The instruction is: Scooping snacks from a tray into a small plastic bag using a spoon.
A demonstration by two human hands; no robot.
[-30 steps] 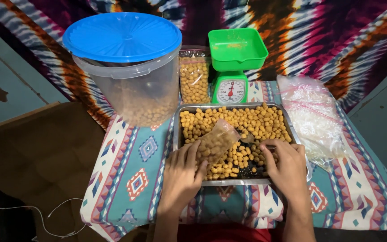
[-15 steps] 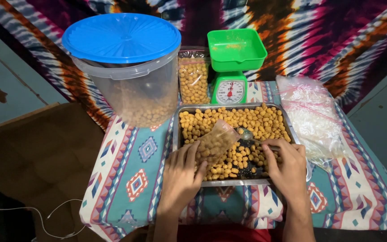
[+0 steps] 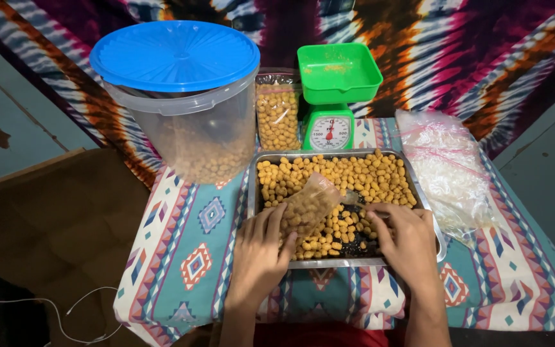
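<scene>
A metal tray point(image 3: 252, 193) holds many round yellow-orange snack balls point(image 3: 354, 173). My left hand point(image 3: 261, 247) grips a small clear plastic bag point(image 3: 309, 202), partly filled with the balls and tilted with its mouth toward the upper right. My right hand point(image 3: 406, 241) holds a metal spoon point(image 3: 354, 198); the spoon's bowl is at the bag's mouth and mostly hidden among the balls.
A big clear bucket point(image 3: 194, 138) with a blue lid point(image 3: 175, 54) stands at the back left. A filled snack bag point(image 3: 277, 112) and a green kitchen scale point(image 3: 335, 96) stand behind the tray. A bundle of empty clear bags point(image 3: 451, 167) lies to the right. A patterned cloth point(image 3: 194, 250) covers the table.
My right hand has shifted left and brought the spoon from the tray's balls up to the bag's mouth. My left hand and the bag have stayed put.
</scene>
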